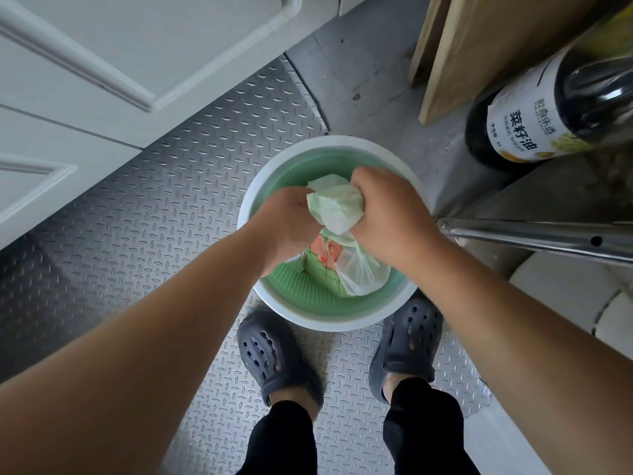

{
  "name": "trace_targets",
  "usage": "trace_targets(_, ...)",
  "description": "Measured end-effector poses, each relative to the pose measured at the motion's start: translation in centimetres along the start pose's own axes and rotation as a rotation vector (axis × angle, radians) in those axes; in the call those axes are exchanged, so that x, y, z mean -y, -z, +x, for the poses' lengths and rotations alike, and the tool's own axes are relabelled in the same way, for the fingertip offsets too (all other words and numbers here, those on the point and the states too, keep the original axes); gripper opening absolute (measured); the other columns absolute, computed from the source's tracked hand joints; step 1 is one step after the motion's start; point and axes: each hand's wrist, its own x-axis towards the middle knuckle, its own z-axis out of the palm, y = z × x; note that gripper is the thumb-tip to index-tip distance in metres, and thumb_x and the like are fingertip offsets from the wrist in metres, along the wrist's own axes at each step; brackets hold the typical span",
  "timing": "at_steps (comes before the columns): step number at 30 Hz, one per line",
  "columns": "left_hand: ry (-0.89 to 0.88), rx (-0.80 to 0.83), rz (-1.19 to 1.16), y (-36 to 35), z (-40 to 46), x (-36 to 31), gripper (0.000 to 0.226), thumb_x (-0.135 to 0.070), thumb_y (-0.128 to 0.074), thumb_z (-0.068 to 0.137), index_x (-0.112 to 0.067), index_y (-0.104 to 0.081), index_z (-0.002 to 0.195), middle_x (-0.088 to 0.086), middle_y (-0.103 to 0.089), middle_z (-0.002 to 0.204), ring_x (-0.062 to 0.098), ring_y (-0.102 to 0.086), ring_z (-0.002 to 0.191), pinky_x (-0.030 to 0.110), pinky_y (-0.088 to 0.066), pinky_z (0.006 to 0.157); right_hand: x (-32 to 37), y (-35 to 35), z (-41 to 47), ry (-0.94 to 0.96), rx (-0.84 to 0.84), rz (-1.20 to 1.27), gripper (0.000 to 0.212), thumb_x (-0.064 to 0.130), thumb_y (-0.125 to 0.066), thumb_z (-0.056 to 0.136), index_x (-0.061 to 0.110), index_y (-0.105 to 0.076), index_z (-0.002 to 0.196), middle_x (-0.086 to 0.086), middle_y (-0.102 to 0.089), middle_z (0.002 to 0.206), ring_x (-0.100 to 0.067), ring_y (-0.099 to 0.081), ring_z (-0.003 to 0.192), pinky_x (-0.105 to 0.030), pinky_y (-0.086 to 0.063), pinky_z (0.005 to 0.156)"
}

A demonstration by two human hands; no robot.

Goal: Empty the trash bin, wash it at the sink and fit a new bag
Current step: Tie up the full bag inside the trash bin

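Round trash bin (pixel 329 317) on the tread-plate floor (pixel 144 214), just ahead of two dark clogs (pixel 274 354). Hemmed on the right by a steel frame leg (pixel 534 234) and a dark oil bottle (pixel 524 128); white cabinet doors (pixel 102 63) to the left, open floor between. Bag (pixel 337 209) gathered at its neck above the green interior, lower part sagging inside, contents only a blurred orange-green shape. Left hand (pixel 286 222) and right hand (pixel 387 214) both clenched on the bag's neck, fingertips hidden, forearms angled in and down.
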Motion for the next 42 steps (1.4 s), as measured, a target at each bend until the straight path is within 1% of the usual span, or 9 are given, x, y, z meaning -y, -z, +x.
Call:
trace_targets(4, -0.096, -0.02, 0.141, -0.4, -1.0, -0.5, 0.014, -0.023, -0.064, 0.087, -0.011, -0.07, 0.089, 0.012, -0.074, 0.089, 0.024, -0.063, 0.072, 0.028, -0.051, 0.065, 0.2, -0.8, -0.5, -0.053, -0.198, -0.059, 0.034, 0.015, -0.071, 0.071, 0.019, -0.037, 0.077, -0.015, -0.058, 0.082, -0.036, -0.055, 0.072, -0.035, -0.026, 0.056)
trace_targets(8, -0.103, 0.057, -0.118, -0.3, -1.8, -0.7, 0.023, -0.021, -0.061, 0.089, -0.001, -0.073, 0.093, 0.015, -0.075, 0.094, 0.037, -0.067, 0.092, 0.042, -0.052, 0.089, 0.7, -1.6, -0.3, -0.113, -0.31, -0.051, 0.032, 0.009, -0.074, 0.068, 0.016, -0.043, 0.073, -0.015, -0.06, 0.077, -0.038, -0.057, 0.069, -0.034, -0.028, 0.054)
trace_targets(12, 0.196, 0.101, -0.578, 0.0, -1.6, -0.9, 0.051, -0.048, -0.057, 0.079, -0.006, -0.072, 0.106, 0.009, -0.066, 0.091, 0.021, -0.058, 0.077, 0.034, -0.045, 0.078, 1.2, -1.4, -0.3, 0.005, -0.363, 0.002, 0.021, 0.0, -0.07, 0.064, 0.003, -0.05, 0.065, -0.018, -0.056, 0.067, -0.034, -0.054, 0.062, -0.036, -0.034, 0.054)
trace_targets(14, 0.236, 0.01, -0.677, 0.1, -1.3, -1.2, 0.034, -0.045, -0.063, 0.087, -0.013, -0.076, 0.093, 0.004, -0.069, 0.082, 0.017, -0.06, 0.068, 0.022, -0.049, 0.064, 1.2, -1.3, -0.4, 0.075, -0.332, 0.008, 0.017, 0.005, -0.067, 0.068, 0.002, -0.051, 0.064, -0.019, -0.055, 0.068, -0.035, -0.053, 0.063, -0.04, -0.038, 0.055)
trace_targets(17, 0.209, -0.14, -0.676, 0.4, -0.9, -1.4, 0.021, -0.025, -0.067, 0.09, -0.017, -0.074, 0.073, -0.001, -0.07, 0.065, 0.01, -0.058, 0.046, 0.011, -0.04, 0.041, 0.9, -0.8, -0.9, 0.114, -0.225, -0.008, 0.025, 0.025, -0.053, 0.073, 0.001, -0.058, 0.071, -0.018, -0.059, 0.077, -0.036, -0.055, 0.072, -0.046, -0.045, 0.062)
trace_targets(21, 0.146, -0.294, -0.582, 1.3, -1.3, -0.8, 0.027, -0.028, -0.068, 0.088, -0.021, -0.072, 0.063, -0.001, -0.064, 0.068, 0.011, -0.057, 0.055, 0.018, -0.045, 0.049, -0.1, 0.1, -2.4, 0.153, -0.199, -0.003, 0.013, 0.011, -0.064, 0.083, 0.005, -0.072, 0.09, -0.013, -0.064, 0.095, -0.034, -0.059, 0.086, -0.043, -0.05, 0.078)
trace_targets(32, 0.22, -0.508, -0.698, 3.4, -2.9, 2.1, 0.022, -0.015, -0.058, 0.099, -0.009, -0.065, 0.078, 0.002, -0.066, 0.057, 0.009, -0.063, 0.047, 0.023, -0.056, 0.049, -1.5, 0.2, -5.3, -0.85, -0.205, 1.012, 0.022, 0.014, -0.06, 0.096, 0.011, -0.064, 0.076, -0.01, -0.065, 0.057, -0.013, -0.06, 0.043, -0.021, -0.048, 0.042)
trace_targets(38, 0.203, -0.512, -0.769, 3.5, -2.8, 1.9, 0.022, -0.017, -0.058, 0.099, -0.01, -0.064, 0.079, 0.002, -0.066, 0.058, 0.011, -0.064, 0.05, 0.024, -0.058, 0.054, -1.6, 0.0, -4.0, -0.934, -0.341, 1.052, 0.022, 0.011, -0.058, 0.093, 0.013, -0.064, 0.072, -0.008, -0.065, 0.058, -0.012, -0.059, 0.041, -0.02, -0.049, 0.043)
trace_targets(42, 0.051, -0.368, -0.646, 3.1, -3.6, 0.0, 0.022, -0.02, -0.063, 0.095, -0.015, -0.07, 0.074, -0.003, -0.072, 0.065, 0.011, -0.069, 0.065, 0.023, -0.058, 0.062, -0.9, 0.1, -3.5, -0.655, -0.295, 0.767, 0.018, 0.026, -0.067, 0.084, 0.015, -0.069, 0.07, -0.006, -0.069, 0.064, -0.017, -0.067, 0.057, -0.031, -0.056, 0.053)
